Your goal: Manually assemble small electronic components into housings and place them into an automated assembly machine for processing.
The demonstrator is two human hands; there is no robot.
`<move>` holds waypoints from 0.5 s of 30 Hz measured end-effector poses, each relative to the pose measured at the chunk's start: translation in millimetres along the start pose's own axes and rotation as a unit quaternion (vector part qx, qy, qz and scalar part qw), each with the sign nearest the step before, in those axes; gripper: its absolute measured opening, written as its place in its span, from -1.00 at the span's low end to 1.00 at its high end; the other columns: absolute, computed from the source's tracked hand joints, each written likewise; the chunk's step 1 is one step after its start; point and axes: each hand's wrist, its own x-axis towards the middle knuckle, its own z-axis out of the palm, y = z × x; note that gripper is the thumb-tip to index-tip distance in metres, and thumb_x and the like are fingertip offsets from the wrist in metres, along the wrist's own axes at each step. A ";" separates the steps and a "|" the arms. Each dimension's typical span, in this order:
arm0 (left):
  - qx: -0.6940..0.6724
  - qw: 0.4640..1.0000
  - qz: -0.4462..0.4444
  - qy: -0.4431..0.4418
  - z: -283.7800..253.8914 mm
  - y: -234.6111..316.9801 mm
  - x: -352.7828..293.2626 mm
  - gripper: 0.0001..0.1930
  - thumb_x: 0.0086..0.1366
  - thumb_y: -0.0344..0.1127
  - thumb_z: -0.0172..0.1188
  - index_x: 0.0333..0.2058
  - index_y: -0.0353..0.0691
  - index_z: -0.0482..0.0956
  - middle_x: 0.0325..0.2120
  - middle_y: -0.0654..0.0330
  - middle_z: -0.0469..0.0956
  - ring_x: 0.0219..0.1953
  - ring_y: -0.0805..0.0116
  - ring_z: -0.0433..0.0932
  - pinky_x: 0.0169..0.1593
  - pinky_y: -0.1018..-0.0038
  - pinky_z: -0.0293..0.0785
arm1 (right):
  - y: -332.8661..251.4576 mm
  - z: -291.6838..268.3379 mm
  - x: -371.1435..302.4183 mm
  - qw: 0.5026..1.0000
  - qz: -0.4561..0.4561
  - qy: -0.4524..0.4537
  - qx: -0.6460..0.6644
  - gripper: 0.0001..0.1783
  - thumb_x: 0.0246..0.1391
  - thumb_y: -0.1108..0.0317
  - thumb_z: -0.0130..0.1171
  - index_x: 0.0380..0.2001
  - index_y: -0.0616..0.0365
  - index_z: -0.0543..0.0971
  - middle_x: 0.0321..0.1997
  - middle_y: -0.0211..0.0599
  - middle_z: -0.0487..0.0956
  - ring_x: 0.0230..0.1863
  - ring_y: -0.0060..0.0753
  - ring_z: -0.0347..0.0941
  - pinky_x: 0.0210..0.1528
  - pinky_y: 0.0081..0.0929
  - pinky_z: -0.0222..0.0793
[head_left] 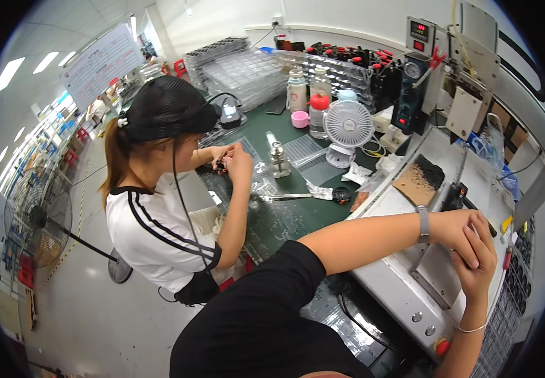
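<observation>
My left hand, with a grey band at its wrist, reaches across above the white machine bed. It meets my right hand, whose wrist wears a thin bracelet. Both hands have bent, closed fingers that overlap; anything between them is hidden. Below the hands, a flat metal block sits on the machine. Just beyond my left wrist lie a black-handled part and a brown sheet with a black, crumbly-looking patch.
A co-worker at my left handles a small dark part over the green table. A white fan, a red-capped bottle and tweezers are there. A red button marks the machine's front; a press head rises behind.
</observation>
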 end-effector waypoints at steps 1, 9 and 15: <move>-0.015 1.000 0.014 -0.010 1.4 1.4 -0.3 -0.54 -0.26 -0.43 0.47 -0.34 -0.31 0.44 -0.41 0.22 0.53 -0.37 0.51 0.50 -0.35 0.58 0.45 | -0.6 1.2 1.7 1.000 -0.015 0.005 -0.023 -0.46 -0.34 0.51 0.30 -0.11 0.27 0.55 0.14 -0.01 0.44 0.24 0.04 0.28 0.26 -0.18 0.17; -0.090 0.994 -0.018 0.053 5.4 3.9 -5.6 -0.32 -0.30 -0.49 0.51 -0.17 -0.31 0.29 -0.37 0.14 0.53 -0.34 0.44 0.55 -0.32 0.49 0.54 | 10.8 2.3 -5.7 1.000 0.007 -0.003 -0.009 -0.11 -0.33 0.49 0.31 0.21 0.23 0.24 0.26 -0.04 0.29 0.31 -0.04 0.17 0.33 -0.21 0.06; -0.066 0.994 0.021 0.081 3.8 -18.4 5.1 -0.22 -0.31 -0.46 0.52 -0.07 -0.34 0.25 -0.31 0.09 0.51 -0.24 0.39 0.53 -0.22 0.47 0.53 | 20.1 6.8 -21.7 0.996 0.062 0.058 -0.006 -0.05 -0.34 0.56 0.35 0.23 0.24 0.19 0.24 -0.05 0.29 0.29 -0.09 0.20 0.31 -0.28 0.09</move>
